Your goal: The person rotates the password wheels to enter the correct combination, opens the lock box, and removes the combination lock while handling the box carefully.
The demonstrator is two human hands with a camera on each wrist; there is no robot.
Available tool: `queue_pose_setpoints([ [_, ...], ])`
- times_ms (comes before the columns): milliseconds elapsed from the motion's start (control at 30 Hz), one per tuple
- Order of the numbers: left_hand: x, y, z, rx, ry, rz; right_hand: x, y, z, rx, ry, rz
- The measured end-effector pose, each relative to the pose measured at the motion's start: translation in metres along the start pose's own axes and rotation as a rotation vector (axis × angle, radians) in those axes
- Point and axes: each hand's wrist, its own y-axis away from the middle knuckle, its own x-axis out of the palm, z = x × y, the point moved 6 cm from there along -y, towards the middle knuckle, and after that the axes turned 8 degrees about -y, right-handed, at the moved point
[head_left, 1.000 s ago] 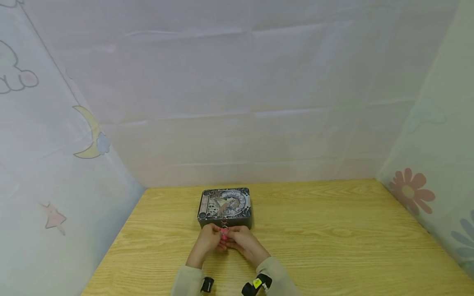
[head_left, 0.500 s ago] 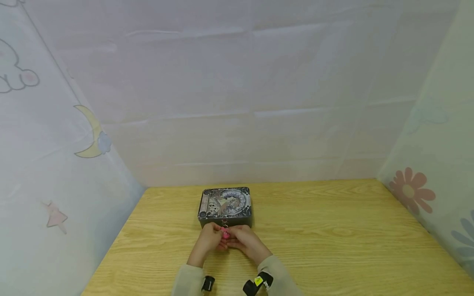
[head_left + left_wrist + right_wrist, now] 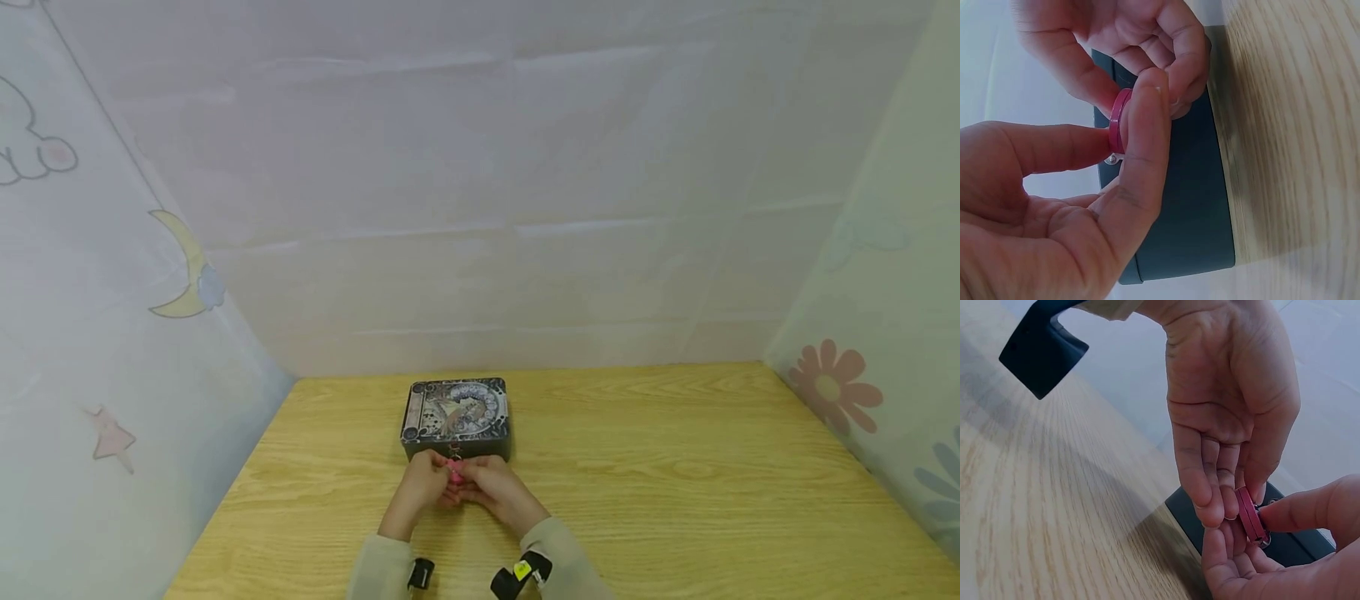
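Observation:
A small pink padlock (image 3: 455, 472) hangs by a metal loop at the front of a dark tin box (image 3: 456, 412) with an illustrated lid. My left hand (image 3: 422, 485) pinches the padlock from the left, thumb above and fingers curled beneath. From the other side my right hand (image 3: 501, 490) holds it between thumb and fingers. Seen edge-on in the left wrist view, the pink padlock (image 3: 1119, 122) sits between the fingertips of both hands, with a bit of silver metal below it. The right wrist view shows its two-layered pink edge; the fingers hide much of its face.
The box stands on a wood-grain table (image 3: 660, 483), close to the back wall cloth (image 3: 510, 292). Printed cloths hang at the left and right sides. Each sleeve carries a black wrist mount, the right mount (image 3: 521, 575) with a yellow mark.
The pink padlock has tilted slightly between the fingers, its face turning a little. Both hands stay at the front of the box, and the box keeps its place.

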Motion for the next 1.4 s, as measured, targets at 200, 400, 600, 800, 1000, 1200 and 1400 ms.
queue_pose_setpoints([
  [200, -0.0006, 0.0007, -0.0009, 0.009, -0.019, 0.007, 0.0006, -0.0013, 0.0008, -0.014, -0.019, 0.015],
  [400, -0.0003, 0.0028, -0.0017, 0.013, -0.008, 0.006, 0.0006, 0.0000, 0.0012, -0.014, -0.027, 0.006],
  [600, -0.0007, 0.0031, -0.0024, 0.013, -0.001, 0.006, 0.0000, 0.0009, 0.0017, -0.006, -0.032, 0.000],
  [800, -0.0019, 0.0017, -0.0017, 0.013, -0.019, -0.012, -0.0020, 0.0016, 0.0013, 0.014, -0.012, -0.021],
  [1000, -0.0014, 0.0028, -0.0028, 0.027, -0.028, -0.014, 0.0002, 0.0023, 0.0017, -0.004, -0.001, 0.011],
  [1200, -0.0008, 0.0023, -0.0032, 0.004, -0.010, -0.009, 0.0006, 0.0012, 0.0015, -0.026, -0.022, 0.023],
  [1400, -0.0009, 0.0026, -0.0027, -0.006, -0.007, -0.006, 0.0007, 0.0008, 0.0018, -0.027, -0.034, 0.008],
])
